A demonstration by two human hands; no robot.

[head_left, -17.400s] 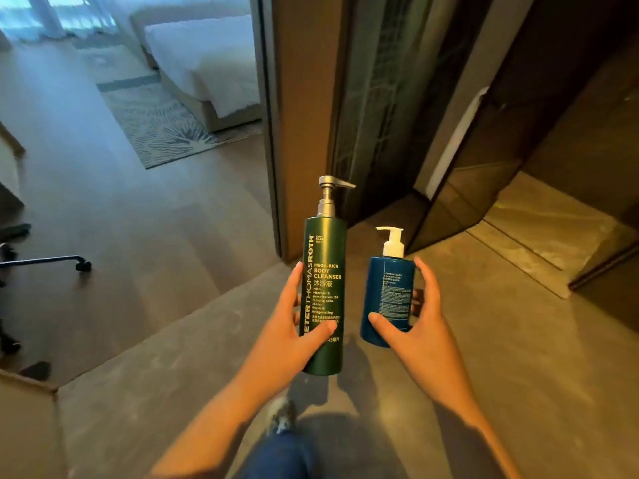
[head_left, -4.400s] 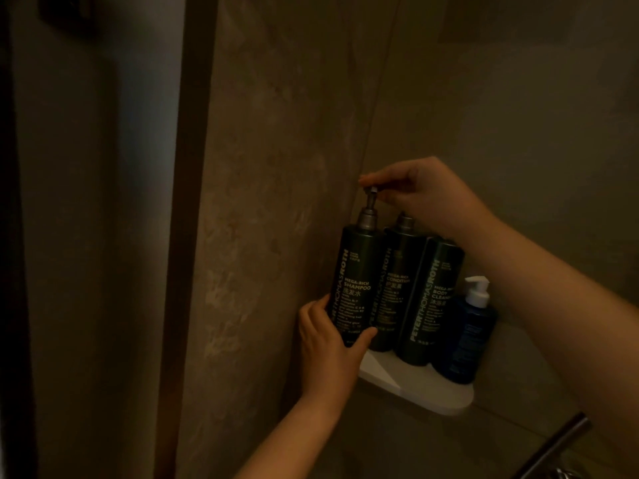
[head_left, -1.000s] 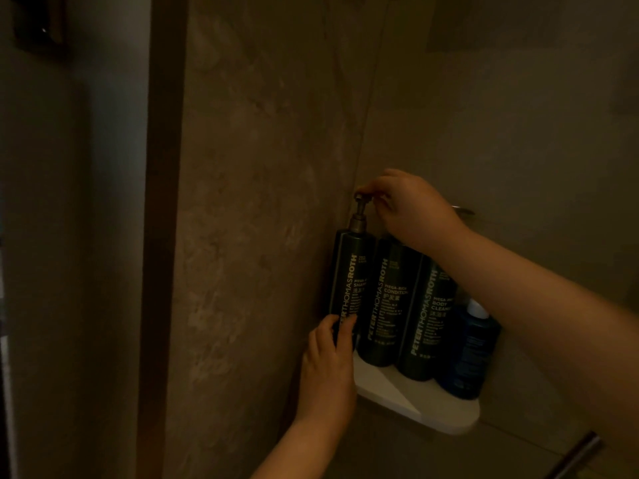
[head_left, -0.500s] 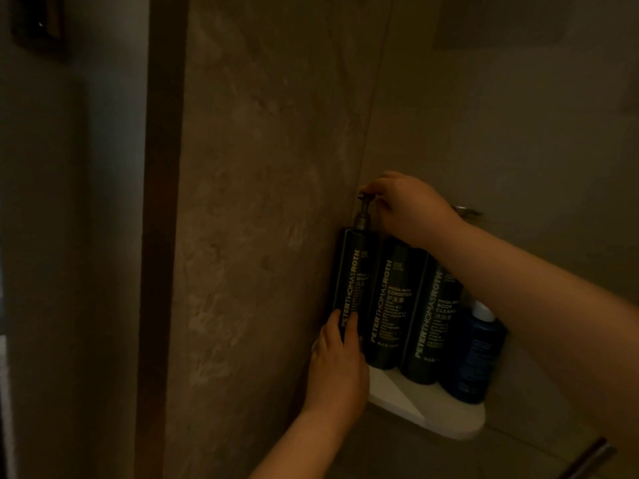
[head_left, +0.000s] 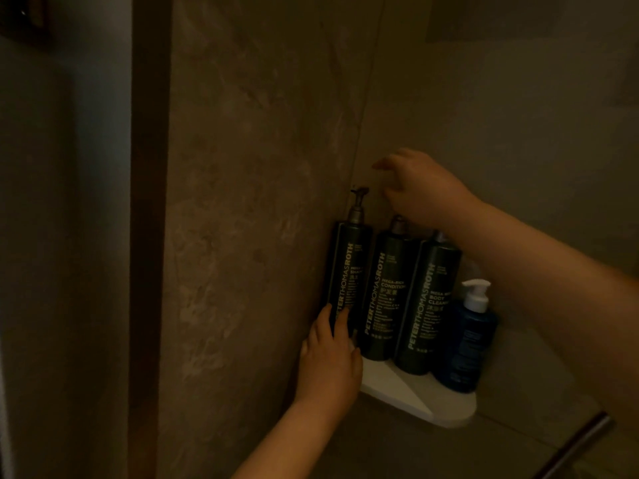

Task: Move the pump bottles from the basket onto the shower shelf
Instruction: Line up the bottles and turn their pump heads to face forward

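Four pump bottles stood upright in a row on the white corner shelf (head_left: pixel 449 411), long axes vertical, labels facing into the room. The shampoo bottle (head_left: pixel 349 271) was tucked against the left wall (head_left: pixel 249 202), touching the conditioner bottle (head_left: pixel 383 299). Next came the body cleanser bottle (head_left: pixel 428 305) and the short blue bottle (head_left: pixel 466 344), whose white spout pointed right. Which way the shampoo's spout pointed I couldn't tell. The left hand (head_left: pixel 328 361) rested fairly straight fingers on the shampoo's lower part. The right hand (head_left: pixel 418 191) hovered above the pumps, blurred, fingers loosely spread and holding nothing.
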